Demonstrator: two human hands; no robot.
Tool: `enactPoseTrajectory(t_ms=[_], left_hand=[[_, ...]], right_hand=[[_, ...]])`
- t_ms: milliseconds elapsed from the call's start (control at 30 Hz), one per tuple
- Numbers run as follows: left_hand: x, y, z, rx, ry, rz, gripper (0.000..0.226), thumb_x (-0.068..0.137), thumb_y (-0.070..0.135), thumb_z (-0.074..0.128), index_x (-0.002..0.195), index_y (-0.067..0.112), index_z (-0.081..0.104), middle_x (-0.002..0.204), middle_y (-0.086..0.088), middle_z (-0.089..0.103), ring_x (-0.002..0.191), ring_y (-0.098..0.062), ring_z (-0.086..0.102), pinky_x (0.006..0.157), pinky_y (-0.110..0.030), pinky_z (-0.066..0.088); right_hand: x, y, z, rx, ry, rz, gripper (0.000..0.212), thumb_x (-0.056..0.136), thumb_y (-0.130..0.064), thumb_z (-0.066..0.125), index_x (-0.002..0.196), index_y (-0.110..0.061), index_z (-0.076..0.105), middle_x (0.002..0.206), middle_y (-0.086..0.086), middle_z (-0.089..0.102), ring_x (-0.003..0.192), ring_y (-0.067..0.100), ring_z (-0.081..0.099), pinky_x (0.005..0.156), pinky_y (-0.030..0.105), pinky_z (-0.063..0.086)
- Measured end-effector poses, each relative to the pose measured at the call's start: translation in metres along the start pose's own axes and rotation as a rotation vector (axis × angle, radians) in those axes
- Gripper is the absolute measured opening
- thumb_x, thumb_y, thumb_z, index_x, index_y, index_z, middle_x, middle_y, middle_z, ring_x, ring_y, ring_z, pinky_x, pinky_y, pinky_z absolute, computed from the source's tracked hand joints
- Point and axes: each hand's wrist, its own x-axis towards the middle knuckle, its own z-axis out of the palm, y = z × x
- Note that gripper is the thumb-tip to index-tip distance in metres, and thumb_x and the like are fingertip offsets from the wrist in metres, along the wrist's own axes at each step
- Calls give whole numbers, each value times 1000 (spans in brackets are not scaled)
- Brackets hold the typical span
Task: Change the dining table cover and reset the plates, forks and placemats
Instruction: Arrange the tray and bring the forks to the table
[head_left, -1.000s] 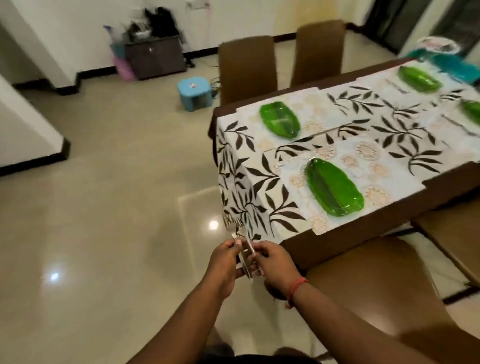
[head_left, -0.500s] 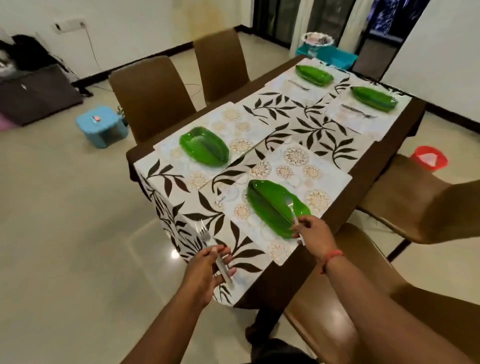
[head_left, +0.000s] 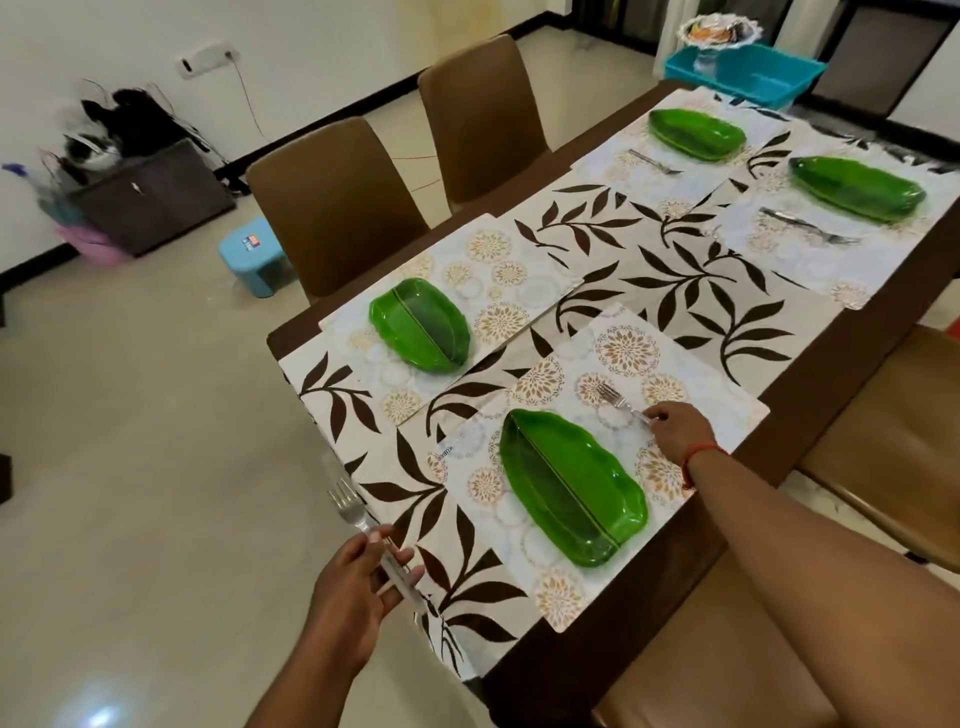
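Right hand (head_left: 675, 431): reaches over the near placemat, fingertips pinched on the handle end of a fork (head_left: 618, 402); a red thread sits on the wrist.
Fork in right hand: lies flat on the near placemat (head_left: 691, 374), tines toward the far end of the worktop, just beside the near green leaf plate (head_left: 571, 486).
Left hand (head_left: 358, 582): out past the near corner of the worktop, fingers loosely curled round the handle of a second fork (head_left: 349, 506), tines up and away, held over the floor.
Near green leaf plate: on the near placemat, close to the right edge of the worktop.
Table cover (head_left: 670, 280): white with brown leaves, runs the length of the worktop (head_left: 810, 400) and hangs over the near end.
Second setting: green plate (head_left: 421, 332) on a placemat (head_left: 493, 260) at the left edge; no fork visible there.
Far settings: two green plates (head_left: 696, 134) (head_left: 857, 188) on placemats, each with a fork (head_left: 655, 162) (head_left: 810, 233) beside it.
Surroundings: brown chairs (head_left: 332, 208) along both long edges, blue stool (head_left: 254, 254) on the floor, blue basket (head_left: 743, 73) beyond the far end.
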Motion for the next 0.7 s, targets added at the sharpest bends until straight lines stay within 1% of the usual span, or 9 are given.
enactPoseTrajectory(t_ms=[133,200,267,300,400,467,567,633,700], left_hand=[[11,2,-2,35,55,-20,23,103,16,49,117,3,63,113,-30,64,100,-43,68,82,-50,56],[19,6,0,61,73,-17,23,102,17,52,116,5,65,114,-27,65,102,-41,68,82,-48,57],[26,8,4,85,77,-8,21,101,18,54,113,7,67,115,-24,66,107,-37,67,85,-48,56],[28,8,7,89,75,-5,20,100,18,55,112,7,68,115,-22,66,109,-34,66,87,-47,56],[33,8,20,115,36,-20,19,100,17,56,110,7,69,110,-14,70,106,-28,67,86,-44,56],[37,10,28,123,-3,-42,18,99,15,57,109,7,68,103,-9,72,101,-23,68,79,-41,57],[46,11,32,107,-67,-77,15,98,14,60,106,6,69,93,-8,74,91,-22,71,73,-39,59],[54,14,29,85,-108,-89,15,97,14,62,105,2,69,85,-8,75,87,-22,72,75,-40,60],[65,23,19,77,-172,-97,16,97,12,61,103,-1,68,72,-7,70,75,-18,71,81,-44,60]], right_hand=[[9,2,5,-31,22,-22,23,93,-13,59,112,-10,71,123,16,66,115,37,57,98,38,46],[11,3,9,-67,48,-34,22,92,-17,58,110,-14,72,121,15,66,112,37,58,98,43,48],[9,8,10,-94,86,-27,23,92,-20,56,109,-18,72,122,14,64,113,39,56,98,49,48],[4,8,9,-92,115,-28,24,92,-19,56,111,-18,71,121,13,63,114,39,55,99,49,47],[-28,-12,9,40,209,-118,23,93,-12,57,113,-13,69,117,13,63,110,34,57,99,41,46],[-64,-36,20,122,152,-210,19,96,-12,57,111,-13,69,112,8,63,103,26,59,95,37,48],[-120,-76,58,161,-37,-291,15,98,-21,58,109,-20,68,106,-6,60,96,12,57,88,29,47],[-149,-105,93,169,-150,-329,15,97,-24,60,109,-21,68,104,-10,60,94,9,58,86,25,47],[-169,-135,134,158,-235,-358,14,95,-22,62,107,-20,69,104,-6,63,93,9,59,87,25,48]])
